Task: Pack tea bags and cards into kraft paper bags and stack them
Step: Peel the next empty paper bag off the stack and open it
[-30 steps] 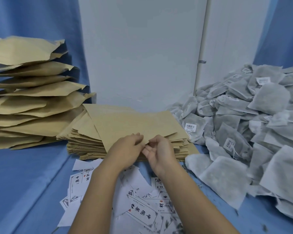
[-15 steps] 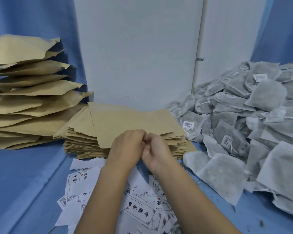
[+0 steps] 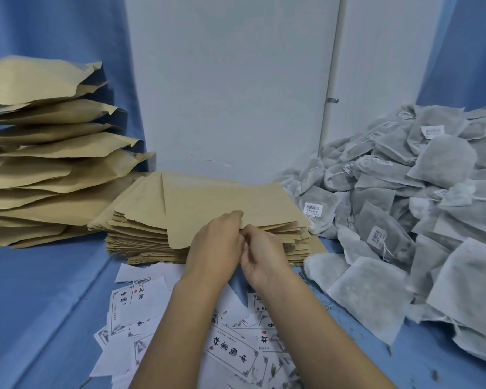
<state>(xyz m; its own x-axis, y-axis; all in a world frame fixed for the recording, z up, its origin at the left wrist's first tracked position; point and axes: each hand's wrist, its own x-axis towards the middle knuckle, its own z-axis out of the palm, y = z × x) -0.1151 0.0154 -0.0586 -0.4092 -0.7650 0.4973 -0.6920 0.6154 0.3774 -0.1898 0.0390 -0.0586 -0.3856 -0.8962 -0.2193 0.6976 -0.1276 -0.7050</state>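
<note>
The top kraft paper bag (image 3: 222,200) is seen lying flat on a pile of empty kraft bags (image 3: 141,234) at the middle of the table, its near edge lifted slightly off the pile. That edge is pinched by the left hand (image 3: 216,248), whose fingers are curled and pressed together over the paper, and by the right hand (image 3: 261,256), whose fingers are curled in against the left at the same spot. Printed cards (image 3: 152,304) are scattered loosely just in front of the pile, under both forearms. A heap of grey tea bags (image 3: 404,220) with small barcode tags is piled to the right, touching the pile's corner. A tall, uneven stack of filled kraft bags (image 3: 40,164) is stood to the left. Everything is set on a blue cloth (image 3: 40,304), before a white wall (image 3: 230,94).
</note>
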